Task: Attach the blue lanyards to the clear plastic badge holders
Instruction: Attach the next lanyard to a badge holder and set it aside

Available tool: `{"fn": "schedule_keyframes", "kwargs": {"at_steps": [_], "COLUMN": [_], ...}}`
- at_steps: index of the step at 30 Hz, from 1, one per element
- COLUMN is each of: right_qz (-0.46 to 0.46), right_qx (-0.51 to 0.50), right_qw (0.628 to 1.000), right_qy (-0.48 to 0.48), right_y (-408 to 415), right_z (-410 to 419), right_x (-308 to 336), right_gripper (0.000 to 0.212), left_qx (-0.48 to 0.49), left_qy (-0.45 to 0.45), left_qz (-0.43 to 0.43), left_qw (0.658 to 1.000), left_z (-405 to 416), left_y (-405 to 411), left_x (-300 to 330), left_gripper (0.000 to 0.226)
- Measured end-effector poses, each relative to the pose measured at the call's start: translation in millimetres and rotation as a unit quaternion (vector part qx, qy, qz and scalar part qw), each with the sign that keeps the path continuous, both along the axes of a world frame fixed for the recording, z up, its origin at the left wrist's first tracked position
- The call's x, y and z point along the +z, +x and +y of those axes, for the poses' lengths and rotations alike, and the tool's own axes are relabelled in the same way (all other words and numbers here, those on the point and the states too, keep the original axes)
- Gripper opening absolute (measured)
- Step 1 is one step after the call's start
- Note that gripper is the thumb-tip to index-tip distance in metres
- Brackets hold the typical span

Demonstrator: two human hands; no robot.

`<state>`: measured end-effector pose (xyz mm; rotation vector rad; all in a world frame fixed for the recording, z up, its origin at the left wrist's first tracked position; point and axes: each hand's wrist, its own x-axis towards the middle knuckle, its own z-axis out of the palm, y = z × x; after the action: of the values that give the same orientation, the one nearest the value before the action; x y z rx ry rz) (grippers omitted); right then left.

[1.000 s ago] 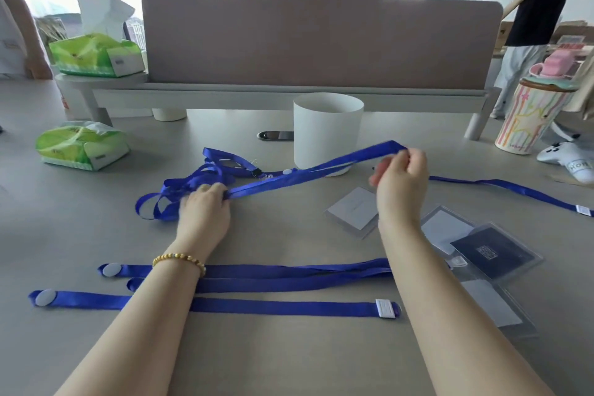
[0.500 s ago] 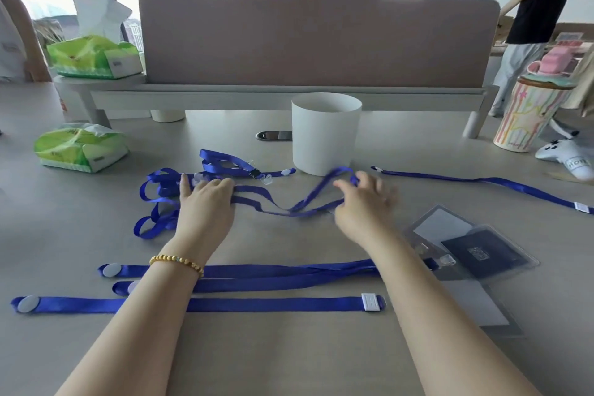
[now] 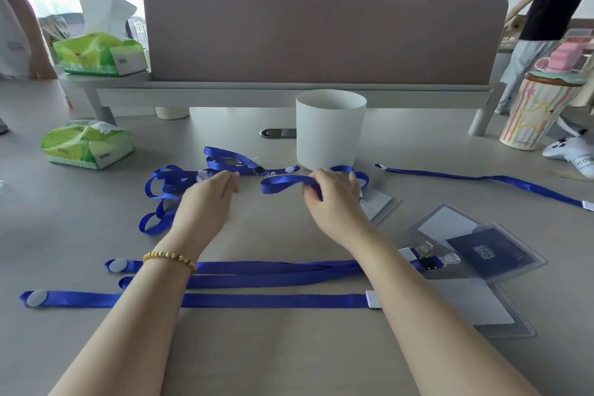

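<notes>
The person's right hand [image 3: 334,193] curls its fingers round a folded loop of blue lanyard [image 3: 283,182], gripping the strap just in front of a white cylindrical cup [image 3: 330,128]. The left hand [image 3: 205,199] rests at the edge of a tangled heap of lanyards [image 3: 167,183], fingers loosely bent with the tips touching the straps; whether they pinch a strap cannot be told. A beaded bracelet [image 3: 170,259] circles the left wrist.

Nearer the person, three flattened lanyards [image 3: 273,273] lie in parallel across the grey table [image 3: 289,347], passing under both forearms. One more lanyard [image 3: 482,180] stretches away to the right, well apart from the rest.

The clear plastic badge holders [image 3: 450,228] lie overlapping to the right of the right forearm, one holding a dark blue card [image 3: 485,252]. A single holder [image 3: 379,201] lies just beside the right hand, partly hidden by it.

At the left, a green tissue pack [image 3: 86,145] sits on the table; a second pack [image 3: 99,53] stands on the raised shelf [image 3: 257,92] in front of a mauve partition [image 3: 321,32]. A striped cup [image 3: 533,112] and a white game controller [image 3: 572,154] occupy the far right.
</notes>
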<state>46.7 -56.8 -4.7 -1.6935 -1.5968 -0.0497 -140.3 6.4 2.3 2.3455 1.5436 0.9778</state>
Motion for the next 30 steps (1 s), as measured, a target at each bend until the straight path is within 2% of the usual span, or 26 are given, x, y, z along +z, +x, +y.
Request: {"fn": "schedule_keyframes", "kwargs": {"at_steps": [3, 5, 7, 8, 10, 11, 13, 14, 17, 19, 21, 24, 25, 27, 30], "right_qz": [-0.016, -0.063, -0.069, -0.043, 0.01, 0.002, -0.058, -0.08, -0.094, -0.09, -0.077, -0.05, -0.042, -0.032, -0.022], "right_qx": [0.051, 0.131, 0.177, 0.168, 0.069, -0.006, -0.128, -0.151, -0.157, -0.146, -0.137, -0.13, -0.119, -0.082, -0.007], "right_qw": [0.997, 0.974, 0.939, 0.939, 0.968, 0.976, 0.964, 0.954, 0.947, 0.956, 0.962, 0.972, 0.976, 0.987, 0.997], "right_qy": [-0.061, -0.176, -0.286, -0.296, -0.24, -0.218, -0.225, -0.247, -0.264, -0.24, -0.224, -0.191, -0.175, -0.135, -0.08], "right_y": [-5.6, -15.3, -12.3, -4.6, 20.1, 34.0, 55.6, 61.6, 69.3, 72.1, 74.2, 76.9, 77.3, 74.8, 66.6], "right_z": [-5.7, -11.4, -15.2, -15.3, -12.9, -12.3, -14.8, -17.3, -21.8, -21.5, -21.8, -23.8, -24.6, -27.0, -30.7], "right_x": [7.5, 12.8, 17.8, 19.7, 21.0, 19.5, 11.9, 7.8, -2.7, -3.5, -1.4, 1.4, 3.1, 7.6, 11.4], "right_gripper": [0.017, 0.03, 0.049, 0.05, 0.043, 0.039, 0.033, 0.036, 0.039, 0.027, 0.021, 0.017, 0.016, 0.016, 0.015], "left_qx": [-0.027, -0.029, 0.003, 0.028, 0.056, 0.045, -0.009, -0.037, -0.082, -0.073, -0.018, 0.077, 0.096, 0.091, -0.042], "left_qy": [-0.081, -0.124, -0.125, -0.121, -0.118, -0.125, -0.148, -0.16, -0.171, -0.137, -0.096, -0.077, -0.08, -0.088, -0.099], "left_qz": [-0.101, -0.163, -0.179, -0.168, -0.115, -0.074, 0.004, 0.047, 0.203, 0.246, 0.277, 0.367, 0.377, 0.353, 0.224], "left_qw": [0.991, 0.978, 0.976, 0.978, 0.985, 0.988, 0.989, 0.985, 0.961, 0.957, 0.956, 0.924, 0.918, 0.927, 0.969], "left_z": [-4.6, -6.7, -4.8, -3.6, -1.7, -1.9, -7.8, -11.3, -17.6, -18.7, -18.8, -18.3, -17.7, -22.4, -35.9], "left_y": [10.1, 16.7, 14.4, 10.8, 6.4, 9.0, 23.6, 33.6, 60.6, 65.0, 58.0, 39.8, 36.0, 38.1, 63.0], "left_x": [9.6, 13.3, 13.1, 12.3, 10.0, 9.3, 8.8, 7.7, 0.7, -1.5, 2.0, 16.9, 21.6, 29.9, 34.3], "left_gripper": [0.033, 0.036, 0.033, 0.031, 0.028, 0.028, 0.028, 0.032, 0.045, 0.025, 0.006, 0.015, 0.019, 0.033, 0.047]}}
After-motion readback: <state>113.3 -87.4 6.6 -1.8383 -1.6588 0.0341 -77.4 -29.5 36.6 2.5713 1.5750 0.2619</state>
